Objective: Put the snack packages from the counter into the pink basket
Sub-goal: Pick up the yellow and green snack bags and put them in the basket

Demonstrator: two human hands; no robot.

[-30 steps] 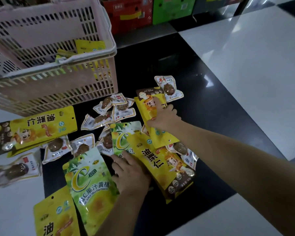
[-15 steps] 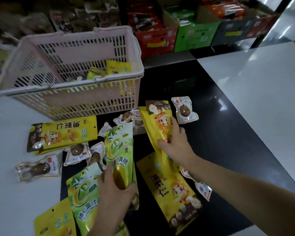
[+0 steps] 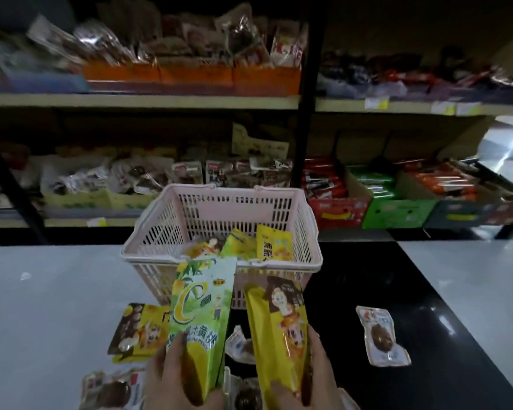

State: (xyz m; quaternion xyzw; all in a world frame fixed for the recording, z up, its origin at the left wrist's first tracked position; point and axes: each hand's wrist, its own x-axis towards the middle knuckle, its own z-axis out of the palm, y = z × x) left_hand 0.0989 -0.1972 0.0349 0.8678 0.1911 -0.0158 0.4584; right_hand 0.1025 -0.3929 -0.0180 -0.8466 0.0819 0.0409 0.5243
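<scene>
The pink basket (image 3: pixel 166 220) stands on the counter in the middle, with several yellow and green packages inside it. My left hand (image 3: pixel 175 380) grips a green-and-yellow peach package (image 3: pixel 202 309), held upright just in front of the basket's near rim. My right hand (image 3: pixel 314 380) grips a yellow package (image 3: pixel 274 321) with a cartoon face, raised beside it. Another yellow package (image 3: pixel 137 329) lies on the counter at lower left. Small clear packets lie at the right (image 3: pixel 381 335), at the lower left (image 3: pixel 110 389) and between my hands (image 3: pixel 240 344).
The counter has a white part (image 3: pixel 57 291) on the left and a black part (image 3: pixel 382 276) on the right. Behind the basket run shelves (image 3: pixel 160 99) stacked with snack bags, plus red (image 3: pixel 335 208) and green (image 3: pixel 397 211) cartons.
The view has tilted up to the shelves. Both hands have lifted their packages off the counter and brought them up to the basket's near side.
</scene>
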